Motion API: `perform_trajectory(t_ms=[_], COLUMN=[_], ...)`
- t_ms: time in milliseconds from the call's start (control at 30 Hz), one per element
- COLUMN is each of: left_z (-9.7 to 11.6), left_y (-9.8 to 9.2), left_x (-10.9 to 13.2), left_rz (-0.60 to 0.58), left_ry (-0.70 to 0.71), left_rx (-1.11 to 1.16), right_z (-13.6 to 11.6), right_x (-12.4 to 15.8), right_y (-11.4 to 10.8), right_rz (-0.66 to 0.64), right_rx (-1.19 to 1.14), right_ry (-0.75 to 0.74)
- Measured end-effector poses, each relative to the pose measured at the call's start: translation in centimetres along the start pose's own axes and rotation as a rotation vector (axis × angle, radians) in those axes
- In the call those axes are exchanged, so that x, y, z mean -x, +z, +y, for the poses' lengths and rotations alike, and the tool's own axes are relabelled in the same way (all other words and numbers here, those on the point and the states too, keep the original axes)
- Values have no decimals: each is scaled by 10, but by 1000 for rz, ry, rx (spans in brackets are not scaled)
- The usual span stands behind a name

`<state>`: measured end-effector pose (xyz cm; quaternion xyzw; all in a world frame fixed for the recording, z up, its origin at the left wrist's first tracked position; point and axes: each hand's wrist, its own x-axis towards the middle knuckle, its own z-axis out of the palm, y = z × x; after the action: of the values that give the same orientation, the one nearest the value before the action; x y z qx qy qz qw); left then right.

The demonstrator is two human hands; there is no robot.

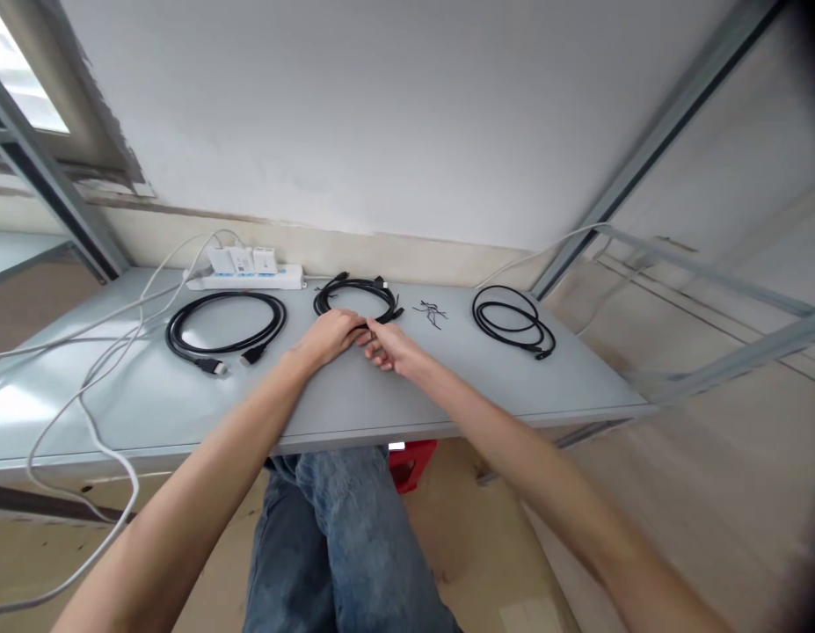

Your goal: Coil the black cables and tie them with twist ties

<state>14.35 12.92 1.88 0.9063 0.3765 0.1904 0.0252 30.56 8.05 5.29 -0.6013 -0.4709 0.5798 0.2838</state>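
Both hands meet at the near edge of a coiled black cable point(354, 283) in the middle of the grey table. My left hand point(332, 334) has its fingers closed over the coil's near side. Pinched together, the fingers of my right hand point(389, 345) are at the same spot, touching the coil; what lies between them is too small to make out. Some dark connector ends stick out of this coil. To its right lies a small pile of short black ties point(432, 312). A black HDMI cable point(226, 297) is coiled on the left, its two plugs toward me.
Another looped black cable point(505, 328) lies at the right. A white power strip point(268, 279) with white adapters stands by the wall. White cords point(90, 382) trail over the table's left side and front edge. A red stool point(412, 464) shows below; grey metal posts point(605, 207) frame the table.
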Motion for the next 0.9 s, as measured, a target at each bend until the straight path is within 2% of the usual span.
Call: perform_trajectory(t_ms=[67, 133, 200, 267, 367, 533, 733, 900], left_z=[0, 0, 1, 2, 3, 3, 4, 3], left_y=[2, 3, 3, 2, 2, 2, 2, 4], left_x=[-1, 0, 1, 2, 2, 1, 1, 1], left_rz=[0, 0, 0, -1, 2, 7, 11, 34], left_ry=[-18, -18, -1, -3, -42, -17, -74, -66], left_rx=[-3, 5, 19, 15, -21, -22, -20, -10], right_z=[-2, -5, -9, -11, -9, -5, -11, -6], right_x=[-2, -3, -1, 4, 13, 12, 0, -6], right_y=[-14, -24, -27, -25, -17, -4, 4, 3], right_rz=[106, 264, 350, 310, 200, 182, 110, 170], right_rx=[461, 890, 1249, 1535, 1830, 2102, 2166, 2158], right_ry=[-131, -383, -615, -729, -804, -867, -892, -923])
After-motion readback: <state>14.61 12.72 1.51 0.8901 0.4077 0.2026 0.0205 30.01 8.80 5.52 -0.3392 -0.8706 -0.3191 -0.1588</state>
